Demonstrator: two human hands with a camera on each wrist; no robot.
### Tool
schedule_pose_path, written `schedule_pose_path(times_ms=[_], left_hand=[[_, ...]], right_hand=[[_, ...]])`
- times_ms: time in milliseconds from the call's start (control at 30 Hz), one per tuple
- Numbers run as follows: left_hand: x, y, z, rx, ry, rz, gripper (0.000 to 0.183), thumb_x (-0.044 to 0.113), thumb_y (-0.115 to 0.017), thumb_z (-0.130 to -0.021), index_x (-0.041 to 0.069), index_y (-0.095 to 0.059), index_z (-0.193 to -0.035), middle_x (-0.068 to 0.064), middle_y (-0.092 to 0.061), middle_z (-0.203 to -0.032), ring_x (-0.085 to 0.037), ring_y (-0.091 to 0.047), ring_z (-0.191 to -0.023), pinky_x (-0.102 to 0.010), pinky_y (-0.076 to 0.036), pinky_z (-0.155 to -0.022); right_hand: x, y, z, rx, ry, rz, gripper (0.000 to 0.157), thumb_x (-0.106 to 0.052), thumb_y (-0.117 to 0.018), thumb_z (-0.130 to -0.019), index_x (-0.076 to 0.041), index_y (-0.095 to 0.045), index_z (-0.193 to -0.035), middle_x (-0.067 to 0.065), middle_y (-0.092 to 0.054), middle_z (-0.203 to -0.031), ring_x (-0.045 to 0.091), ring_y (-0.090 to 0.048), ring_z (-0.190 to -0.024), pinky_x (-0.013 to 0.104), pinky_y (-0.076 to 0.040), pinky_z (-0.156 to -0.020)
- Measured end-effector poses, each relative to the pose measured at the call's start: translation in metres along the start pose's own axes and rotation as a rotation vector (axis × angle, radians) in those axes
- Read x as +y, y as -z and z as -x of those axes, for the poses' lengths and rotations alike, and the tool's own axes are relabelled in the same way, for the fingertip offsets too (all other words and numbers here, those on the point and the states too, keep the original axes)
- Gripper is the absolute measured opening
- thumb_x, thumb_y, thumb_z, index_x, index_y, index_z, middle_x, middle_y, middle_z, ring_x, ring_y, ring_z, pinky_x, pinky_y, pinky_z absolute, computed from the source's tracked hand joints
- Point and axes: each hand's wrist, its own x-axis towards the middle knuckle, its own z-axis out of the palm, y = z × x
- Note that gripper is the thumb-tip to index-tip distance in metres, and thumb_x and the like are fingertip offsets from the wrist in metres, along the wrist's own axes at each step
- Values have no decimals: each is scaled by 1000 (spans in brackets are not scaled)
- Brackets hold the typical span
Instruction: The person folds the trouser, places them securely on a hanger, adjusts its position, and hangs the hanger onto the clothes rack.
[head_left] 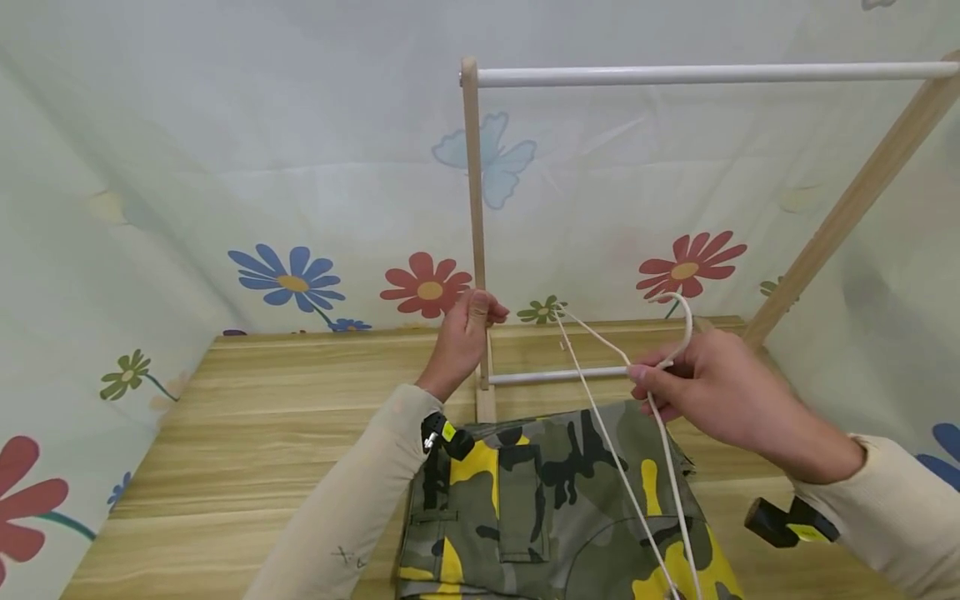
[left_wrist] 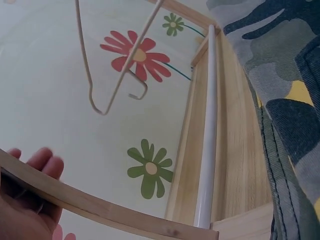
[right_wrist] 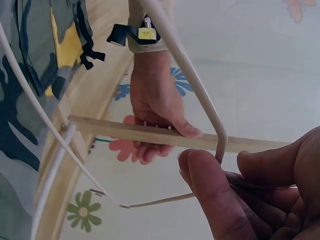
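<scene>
In the head view, my right hand (head_left: 720,387) pinches a thin white clothes hanger (head_left: 678,517) between thumb and fingers, close to its curved hook. The hanger's long sides slant down over a folded camouflage garment (head_left: 577,500) in grey-green, black and yellow. My left hand (head_left: 465,337) grips the wooden left post of a clothes rack (head_left: 474,192); the right wrist view shows its thumb (right_wrist: 187,130) along the post and fingers past the other side. Seen from the left wrist, the hanger (left_wrist: 87,65) hangs apart from that hand.
A white rail (head_left: 675,75) tops the rack, with a lower white bar (head_left: 558,377) near the table. The rack's right wooden post (head_left: 855,200) leans outward. Beneath is a wood-grain table (head_left: 285,433), and behind it a flower-print cloth (head_left: 337,167).
</scene>
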Motion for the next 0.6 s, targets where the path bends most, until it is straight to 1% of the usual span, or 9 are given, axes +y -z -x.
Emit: schedule_pose_path(times_ms=[67, 167, 233, 367, 467, 600], left_hand=[[-1, 0, 1, 5, 3, -5, 47, 44, -30, -114, 6, -57, -119, -15, -67, -120, -30, -65, -118, -48, -51, -111], [-1, 0, 2, 4, 5, -12, 45, 42, -30, -114, 6, -56, -120, -17, -66, -123, -32, -63, -121, -49, -51, -111], [0, 1, 2, -3, 5, -10, 45, 41, -30, -114, 5, -56, -120, -18, -65, -124, -35, -62, -122, -49, -51, -111], [0, 2, 3, -11, 7, -16, 46, 42, -29, -114, 6, -56, -121, -17, -65, -126, -35, -61, -125, -49, -50, -112], [1, 3, 4, -10, 6, -17, 47, 42, -29, -114, 5, -57, -122, -16, -65, -128, -34, -61, -126, -50, -50, -112], [1, 5, 5, -9, 10, -32, 49, 44, -29, -114, 6, -57, -124, -14, -66, -130, -34, -61, -126, -51, -49, -111]], right_hand=[[3, -6, 2, -11, -5, -32, 26, -24, -64, -105, -4, -81, -107, 3, -81, -91, 11, -75, -72, 25, -61, -66], [9, -14, 4, -9, -15, -52, 26, -25, -64, -105, -7, -82, -101, 3, -81, -94, 11, -76, -74, 26, -61, -68], [13, -19, 6, -4, -20, -79, 26, -25, -65, -105, -7, -83, -100, 6, -81, -101, 12, -77, -77, 26, -62, -69], [22, -28, 7, 1, -43, -159, 27, -25, -64, -105, -3, -81, -105, 12, -81, -107, 12, -78, -81, 25, -63, -71], [28, -33, 7, 0, -63, -224, 28, -23, -64, -106, -1, -80, -108, 12, -81, -101, 14, -79, -83, 26, -63, -73], [35, -40, 8, 6, -55, -307, 27, -19, -64, -105, 3, -77, -112, 14, -81, -97, 15, -79, -82, 28, -64, -73]])
